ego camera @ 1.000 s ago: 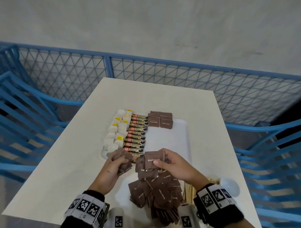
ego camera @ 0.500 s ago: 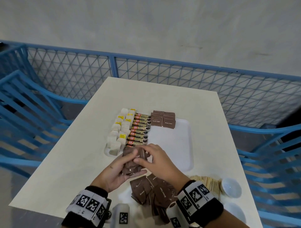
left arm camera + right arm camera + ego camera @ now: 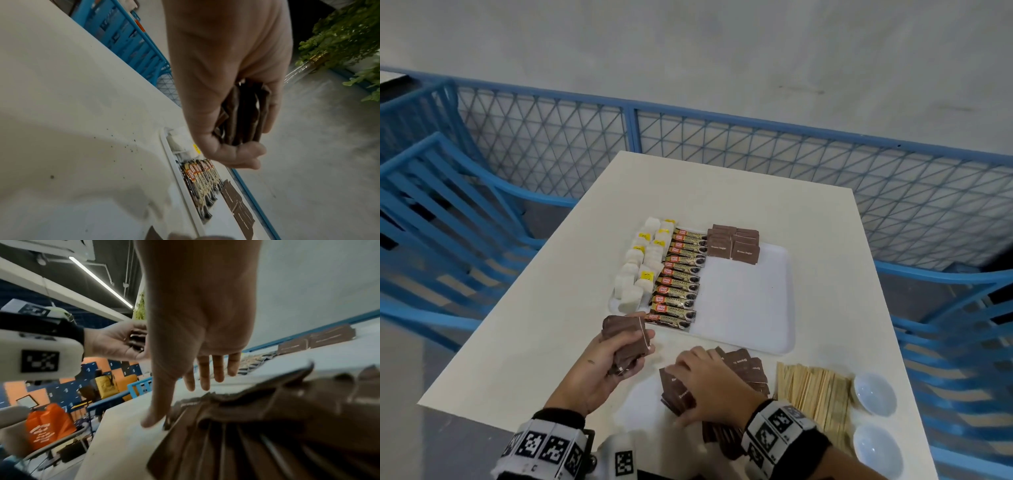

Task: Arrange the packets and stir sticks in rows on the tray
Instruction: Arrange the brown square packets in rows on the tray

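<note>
A white tray [image 3: 750, 308] lies mid-table with white packets [image 3: 635, 270] at its left edge, a row of coffee sticks [image 3: 679, 281] beside them, and brown sugar packets [image 3: 734, 245] at the far end. My left hand [image 3: 616, 353] grips a stack of brown packets [image 3: 625, 337] [image 3: 240, 113] just off the tray's near-left corner. Straight-fingered, my right hand [image 3: 702, 377] [image 3: 197, 353] rests on the loose pile of brown packets [image 3: 743, 370] [image 3: 267, 426] near the table's front edge. Wooden stir sticks [image 3: 811, 394] lie right of that pile.
Two small white bowls [image 3: 873, 394] sit at the front right corner of the table [image 3: 551, 325]. Blue chairs [image 3: 441, 212] stand on both sides, and a blue mesh fence [image 3: 722, 144] runs behind the far edge.
My right hand left the stack and dropped back onto the loose pile. My left hand kept the stack and shifted slightly left of the tray corner.
</note>
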Motion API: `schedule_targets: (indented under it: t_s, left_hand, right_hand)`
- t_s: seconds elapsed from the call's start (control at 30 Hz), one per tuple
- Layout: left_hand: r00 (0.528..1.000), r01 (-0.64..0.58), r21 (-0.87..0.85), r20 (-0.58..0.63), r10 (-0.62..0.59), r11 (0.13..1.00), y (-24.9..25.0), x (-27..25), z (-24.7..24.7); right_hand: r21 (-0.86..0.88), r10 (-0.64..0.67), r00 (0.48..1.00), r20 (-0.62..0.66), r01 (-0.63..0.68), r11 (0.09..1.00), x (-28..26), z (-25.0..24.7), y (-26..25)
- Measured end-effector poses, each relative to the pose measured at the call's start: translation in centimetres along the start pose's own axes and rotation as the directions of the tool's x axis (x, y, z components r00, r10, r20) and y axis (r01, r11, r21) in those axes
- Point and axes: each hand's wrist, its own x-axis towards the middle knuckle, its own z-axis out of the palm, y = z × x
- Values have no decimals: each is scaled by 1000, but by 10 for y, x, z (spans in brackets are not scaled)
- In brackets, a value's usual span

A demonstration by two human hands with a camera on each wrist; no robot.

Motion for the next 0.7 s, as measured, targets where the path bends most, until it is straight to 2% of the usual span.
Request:
schedule_targets:
  t_s: [0.1,0.23,0.33,0.47,0.53,0.6,0.7]
  left_hand:
    - [999,-5,-12,-31,5,1000,1,-1,-2]
    - [999,-3,11,-50,4,1000,5,2,-3]
    - [999,5,34,-42,-4,999,10,4,-1]
    - [1000,28,76,-13,-27,997,17,6,-1]
    - [999,44,96,12,-46,994,20,8,0]
    - [997,65,124,39,-70,990,23,9,2]
    - [991,83,215,86,-104,973,25,9,11]
  right_hand:
    - [-133,-21,999,49,28,991,4,8,-4]
    - [-127,-36,999,24,39,991,7,-1,-4]
    - [-12,-21,1000,2,21,1000,6,-7,-3]
    - [258,43,996,-75,-22,966,-1,-17,-1]
    - [434,98,986,-133,-31,901,-7,-24,0]
    - [614,195,966,-170,-51,787,-13,-33,-1]
    - [775,341,920,-192,-71,628,-18,-45,1]
